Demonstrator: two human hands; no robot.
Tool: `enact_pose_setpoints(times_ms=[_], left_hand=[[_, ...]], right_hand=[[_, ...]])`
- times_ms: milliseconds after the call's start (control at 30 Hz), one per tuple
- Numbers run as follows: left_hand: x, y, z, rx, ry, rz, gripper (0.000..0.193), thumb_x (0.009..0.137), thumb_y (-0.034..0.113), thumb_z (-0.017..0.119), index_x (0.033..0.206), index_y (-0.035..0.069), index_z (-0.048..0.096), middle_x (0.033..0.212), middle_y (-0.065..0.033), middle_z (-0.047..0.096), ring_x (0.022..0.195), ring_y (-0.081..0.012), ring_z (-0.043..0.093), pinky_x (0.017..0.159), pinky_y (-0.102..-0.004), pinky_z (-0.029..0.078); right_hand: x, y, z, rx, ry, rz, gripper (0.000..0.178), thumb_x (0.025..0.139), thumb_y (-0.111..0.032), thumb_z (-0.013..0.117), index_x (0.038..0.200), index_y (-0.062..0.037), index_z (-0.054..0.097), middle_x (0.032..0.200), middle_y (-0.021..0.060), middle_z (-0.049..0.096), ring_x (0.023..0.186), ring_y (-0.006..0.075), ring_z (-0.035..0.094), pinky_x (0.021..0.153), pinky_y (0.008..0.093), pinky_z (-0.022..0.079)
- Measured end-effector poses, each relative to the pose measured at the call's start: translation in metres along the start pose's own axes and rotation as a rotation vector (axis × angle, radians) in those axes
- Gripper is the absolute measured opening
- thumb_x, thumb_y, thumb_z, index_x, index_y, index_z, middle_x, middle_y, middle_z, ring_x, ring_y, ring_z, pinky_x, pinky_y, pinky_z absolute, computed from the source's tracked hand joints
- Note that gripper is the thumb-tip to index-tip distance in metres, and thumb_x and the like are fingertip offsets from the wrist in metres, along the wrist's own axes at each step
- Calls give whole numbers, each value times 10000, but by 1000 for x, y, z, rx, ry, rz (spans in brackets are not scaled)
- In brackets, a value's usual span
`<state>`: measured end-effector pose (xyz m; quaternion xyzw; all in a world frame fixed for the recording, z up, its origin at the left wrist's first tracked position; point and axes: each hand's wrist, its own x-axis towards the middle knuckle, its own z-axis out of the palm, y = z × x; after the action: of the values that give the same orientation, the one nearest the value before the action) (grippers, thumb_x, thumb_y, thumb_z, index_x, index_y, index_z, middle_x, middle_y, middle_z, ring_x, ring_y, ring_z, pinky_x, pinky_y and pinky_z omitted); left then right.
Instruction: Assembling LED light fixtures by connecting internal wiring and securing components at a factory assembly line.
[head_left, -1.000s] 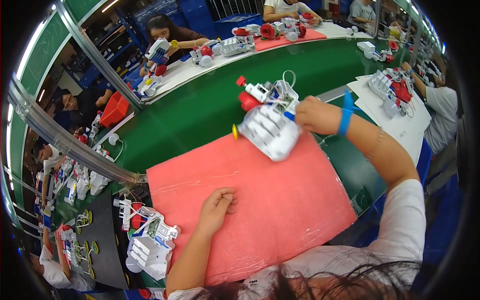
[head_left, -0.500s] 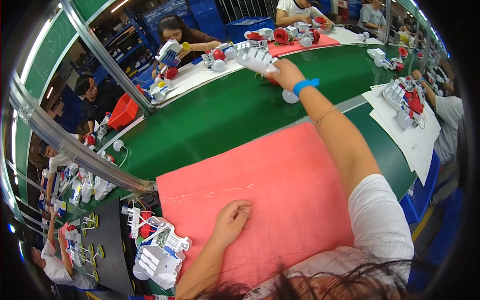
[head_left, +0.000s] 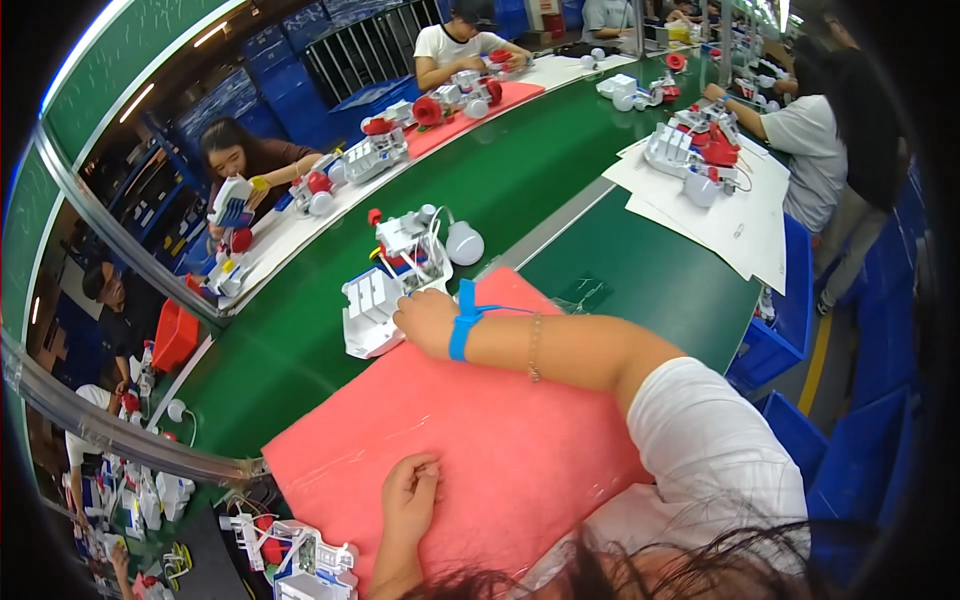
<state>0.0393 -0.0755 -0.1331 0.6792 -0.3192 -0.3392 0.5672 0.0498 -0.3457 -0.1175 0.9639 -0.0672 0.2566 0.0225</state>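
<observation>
My right hand (head_left: 428,322), with a blue band around its wrist, grips the near edge of a white plastic housing (head_left: 372,300). The housing has ribbed compartments and joins wired white and red parts. A round white bulb-shaped piece (head_left: 464,243) lies at its far right end. This assembly rests on the green belt (head_left: 520,190), at the far edge of the pink mat (head_left: 500,420). My left hand (head_left: 410,495) lies on the mat with its fingers curled in and nothing visible in them. Left of it sits another white housing assembly (head_left: 310,560), partly cut off by the lower edge.
Co-workers sit across the belt among similar assemblies (head_left: 375,155). At right, another assembly (head_left: 705,145) lies on white sheets (head_left: 745,225). Blue bins (head_left: 785,310) stand below the table there. A metal post (head_left: 130,430) crosses at left, with a red bin (head_left: 176,335) beyond it.
My right hand has come nearer, bringing the housing assembly from farther along the belt to the mat's far edge. My left hand stays curled on the mat. The view has turned right.
</observation>
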Motion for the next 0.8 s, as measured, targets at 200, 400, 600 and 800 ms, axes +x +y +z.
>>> enact_pose_setpoints(times_ms=[200, 400, 600, 800], left_hand=[[-5, -5, -2, 130, 31, 77, 174, 832, 85, 541, 967, -25, 557, 848, -97, 577, 754, -166, 571, 682, -286, 477], [-83, 60, -11, 676, 57, 367, 267, 789, 114, 559, 1034, 9, 538, 1022, -180, 546, 995, -315, 513, 853, -382, 417], [-218, 36, -91, 1142, 928, 60, 501, 718, 192, 646, 1161, 22, 484, 1259, -211, 408, 1191, -368, 364, 994, -424, 281], [-236, -26, -81, 723, 952, -52, 444, 707, 225, 672, 1073, 12, 538, 1377, -254, 228, 1250, -413, 285, 999, -406, 279]], right_hand=[[30, 31, 8, -202, -128, 179, 257, 728, -319, 607, 756, -67, 643, 762, 150, 631, 747, 304, 617, 659, 426, 487], [10, 42, 4, -313, 214, 64, 370, 759, -121, 528, 1126, -73, 512, 1169, 102, 499, 1128, 250, 443, 900, 424, 345], [-31, -57, -36, 449, -279, -427, 318, 760, -166, 599, 1055, -61, 547, 1145, 98, 501, 1123, 268, 427, 946, 395, 321], [-33, -96, -49, 623, -408, -351, 293, 795, -157, 569, 1059, -31, 545, 1105, 136, 528, 1109, 291, 438, 930, 388, 361]])
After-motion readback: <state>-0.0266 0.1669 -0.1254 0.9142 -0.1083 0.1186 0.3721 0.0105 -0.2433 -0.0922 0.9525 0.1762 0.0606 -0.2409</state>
